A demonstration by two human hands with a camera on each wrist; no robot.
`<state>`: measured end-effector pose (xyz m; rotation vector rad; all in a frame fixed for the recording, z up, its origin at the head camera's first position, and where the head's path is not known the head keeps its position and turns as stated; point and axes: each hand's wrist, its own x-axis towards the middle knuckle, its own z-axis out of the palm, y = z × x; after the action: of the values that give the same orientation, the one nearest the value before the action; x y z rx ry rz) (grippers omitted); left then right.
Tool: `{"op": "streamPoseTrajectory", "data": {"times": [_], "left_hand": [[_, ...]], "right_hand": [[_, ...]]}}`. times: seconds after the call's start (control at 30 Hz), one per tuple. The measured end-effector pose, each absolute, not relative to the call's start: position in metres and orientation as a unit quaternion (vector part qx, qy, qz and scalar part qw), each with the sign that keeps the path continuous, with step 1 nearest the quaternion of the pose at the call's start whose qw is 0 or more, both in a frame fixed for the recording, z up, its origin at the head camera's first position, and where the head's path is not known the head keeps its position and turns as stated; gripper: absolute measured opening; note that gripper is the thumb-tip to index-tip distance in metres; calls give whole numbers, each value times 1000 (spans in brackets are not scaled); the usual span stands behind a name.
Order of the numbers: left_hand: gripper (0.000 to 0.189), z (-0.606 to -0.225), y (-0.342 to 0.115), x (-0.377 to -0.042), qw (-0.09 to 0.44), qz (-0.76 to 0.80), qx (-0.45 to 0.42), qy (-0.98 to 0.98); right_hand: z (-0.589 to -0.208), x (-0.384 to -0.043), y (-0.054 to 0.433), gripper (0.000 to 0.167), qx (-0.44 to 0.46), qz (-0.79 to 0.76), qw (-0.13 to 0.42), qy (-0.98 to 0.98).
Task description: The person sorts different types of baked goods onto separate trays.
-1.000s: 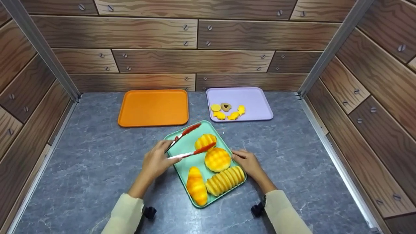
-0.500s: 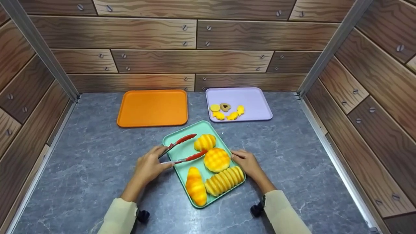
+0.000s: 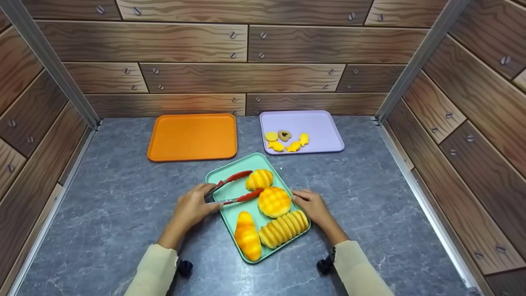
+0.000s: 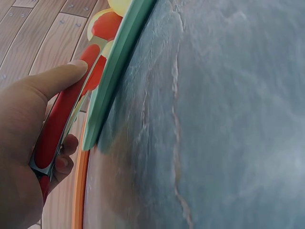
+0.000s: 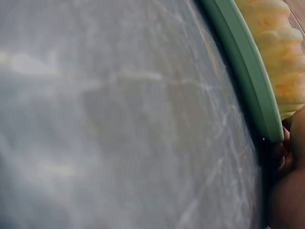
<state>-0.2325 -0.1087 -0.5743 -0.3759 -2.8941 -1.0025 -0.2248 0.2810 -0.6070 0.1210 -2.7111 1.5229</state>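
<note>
In the head view, my left hand [image 3: 191, 209] grips red-tipped tongs [image 3: 238, 176] at the left edge of the green tray [image 3: 250, 161]. The tongs are spread, one tip at the left side of a small striped bread roll [image 3: 259, 179], the other below it beside the round bun [image 3: 274, 202]. In the left wrist view, my thumb [image 4: 66, 76] presses the tongs' red handle [image 4: 62, 114]. My right hand [image 3: 314, 209] holds the tray's right rim; its fingers are partly hidden. A ridged loaf [image 3: 284, 229] and a croissant-shaped bread [image 3: 248, 236] lie at the near end.
An orange tray [image 3: 192, 137] stands behind on the left. On the right at the back is a lilac tray [image 3: 320, 129], bearing several small yellow pieces [image 3: 294, 146] and a brown heart-holed piece [image 3: 284, 135]. Wood-patterned walls [image 3: 246, 76] enclose the grey marbled tabletop [image 3: 123, 197].
My left hand first drew the tongs leftward and nearer, then moved slightly right, bringing the tips down by the small roll. The right hand and the green tray have stayed put.
</note>
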Motion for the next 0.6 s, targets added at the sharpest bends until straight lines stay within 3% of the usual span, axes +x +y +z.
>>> {"op": "streamPoseTrajectory", "data": {"times": [0.6], "left_hand": [[59, -575, -105, -236, 41, -351, -122, -927]], "right_hand": [[-606, -224, 279, 28, 33, 493, 17, -869]]}}
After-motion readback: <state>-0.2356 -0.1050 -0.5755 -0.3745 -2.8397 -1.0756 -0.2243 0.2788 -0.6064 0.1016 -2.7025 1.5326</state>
